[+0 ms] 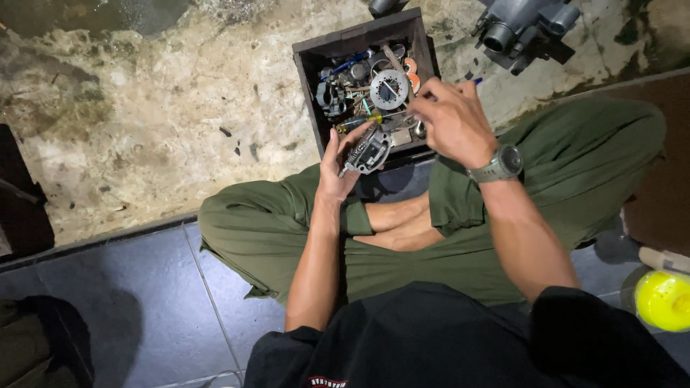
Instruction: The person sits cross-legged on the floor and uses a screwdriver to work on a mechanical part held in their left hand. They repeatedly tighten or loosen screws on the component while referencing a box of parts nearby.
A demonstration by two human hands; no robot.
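Observation:
I sit cross-legged on a tiled floor in green trousers. My left hand (pixel 339 162) grips a small grey metal engine part (pixel 368 152) just above my knee. My right hand (pixel 449 118), with a grey watch on the wrist, hovers over the near right corner of a dark wooden box (pixel 305 54); its fingers are curled, and I cannot tell whether they pinch anything. The box holds several tools and metal parts, among them a round toothed disc (pixel 389 88) and a blue-handled tool (pixel 348 65).
A grey engine assembly (pixel 521 25) lies on the stained concrete beyond the box. A yellow lid or container (pixel 663 299) stands at the right edge on the tiles. Dark objects sit at the left edge.

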